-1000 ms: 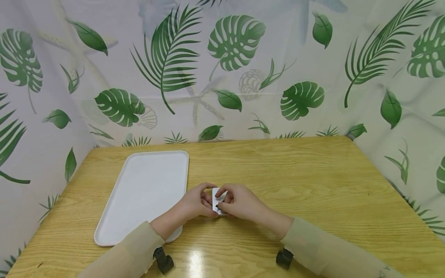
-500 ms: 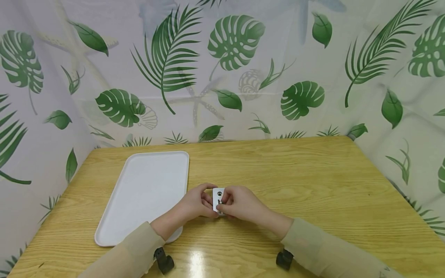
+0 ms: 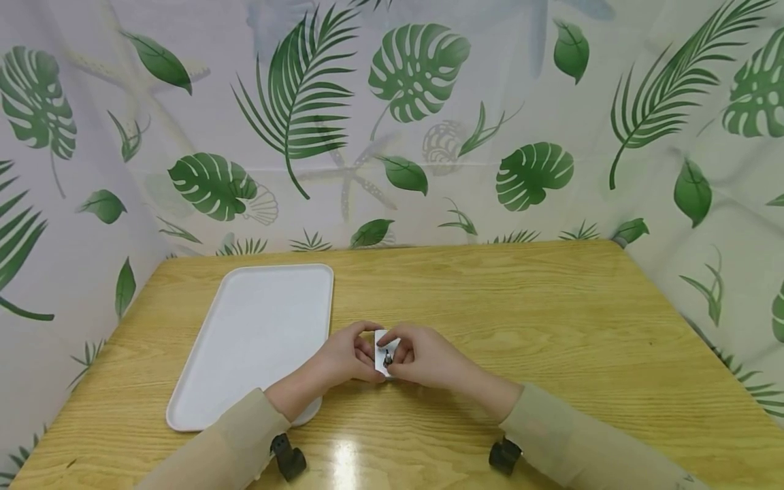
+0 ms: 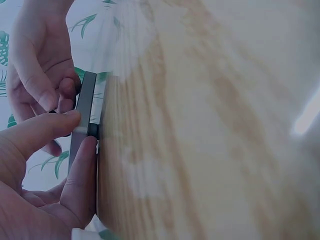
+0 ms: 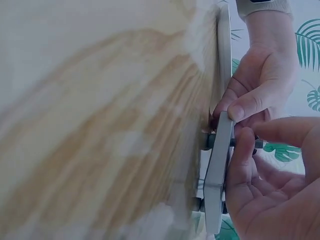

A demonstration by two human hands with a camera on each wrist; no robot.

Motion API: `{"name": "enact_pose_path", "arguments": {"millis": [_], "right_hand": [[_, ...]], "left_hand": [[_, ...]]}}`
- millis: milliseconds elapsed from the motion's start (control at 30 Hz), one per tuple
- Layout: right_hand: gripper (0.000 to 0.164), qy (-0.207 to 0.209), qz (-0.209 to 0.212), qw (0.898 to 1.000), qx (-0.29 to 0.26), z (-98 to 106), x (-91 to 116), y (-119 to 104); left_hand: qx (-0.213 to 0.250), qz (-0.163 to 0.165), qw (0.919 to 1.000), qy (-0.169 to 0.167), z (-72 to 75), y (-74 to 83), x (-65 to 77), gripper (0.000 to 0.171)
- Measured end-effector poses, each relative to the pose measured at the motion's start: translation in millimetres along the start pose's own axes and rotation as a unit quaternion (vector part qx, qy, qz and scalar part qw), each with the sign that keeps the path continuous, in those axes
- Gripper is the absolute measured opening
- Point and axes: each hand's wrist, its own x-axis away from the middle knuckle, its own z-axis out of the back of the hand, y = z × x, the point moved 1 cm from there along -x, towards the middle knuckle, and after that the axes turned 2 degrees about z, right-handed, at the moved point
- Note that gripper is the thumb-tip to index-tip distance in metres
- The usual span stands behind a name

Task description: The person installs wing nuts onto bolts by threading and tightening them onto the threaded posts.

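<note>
My left hand (image 3: 341,357) grips the left side of a small flat white rectangular plate (image 3: 379,355), thumb on the near edge and fingers on the far edge. From the side, in the right wrist view, the plate (image 5: 216,175) is held just above the wood on dark round bolt heads. A threaded bolt (image 5: 258,144) sticks up through it. My right hand (image 3: 431,357) bends over the plate, thumb and fingertips pinching around this bolt. Its index finger reaches across the plate's upper part. The fingers hide much of the plate's right side.
A white rectangular tray (image 3: 257,327) lies on the wooden table (image 3: 520,306), left of the hands and partly under the left forearm. Leaf-printed cloth (image 3: 343,136) hangs along the back and sides. Dark wrist cameras (image 3: 288,459) sit below both sleeves.
The right fingertips drew together half a second ago, baring a round hole in the plate's upper part; now the index finger is stretched over it again. The left hand and plate stay put.
</note>
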Motion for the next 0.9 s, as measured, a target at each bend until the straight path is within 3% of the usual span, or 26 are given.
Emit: {"name": "enact_pose_path", "arguments": {"millis": [233, 600, 900], "right_hand": [[0.011, 0.015, -0.019, 1.0, -0.01, -4.7, -2.2, 1.0], [0.02, 0.045, -0.067, 0.995, 0.05, -5.5, -3.4, -3.1], [0.021, 0.044, -0.014, 0.997, 0.055, -2.6, -2.5, -1.8]], "left_hand": [[0.005, 0.003, 1.0, 0.006, 0.2, 1.5, 1.3, 0.085], [-0.002, -0.006, 1.0, 0.004, 0.2, 2.8, 1.9, 0.085], [0.003, -0.002, 1.0, -0.004, 0.8, 2.3, 1.9, 0.086]]}}
